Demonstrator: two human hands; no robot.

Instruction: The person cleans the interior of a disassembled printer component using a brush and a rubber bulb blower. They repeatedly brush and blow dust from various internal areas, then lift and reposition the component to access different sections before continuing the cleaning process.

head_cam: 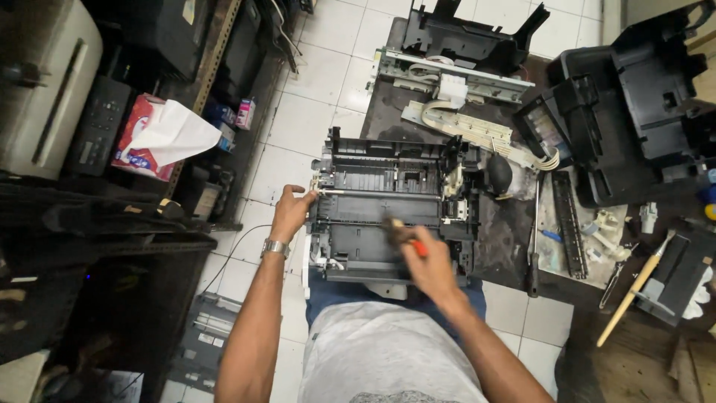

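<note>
On lap: printer chassis | left hand steadies | right hand grips screwdriver

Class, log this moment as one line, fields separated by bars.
left hand: grips left edge of opened black plastic printer chassis | right hand: holds red-handled tool over chassis | black rubber bulb blower: beside chassis

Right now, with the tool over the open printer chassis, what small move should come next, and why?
Probably lower the tool tip into the printer chassis while keeping it braced. The right hand holds an orange-handled tool, apparently a screwdriver, angled over the middle of the frame, and the left hand grips the chassis's left edge by the metal rod. The tip is blurred.
</note>
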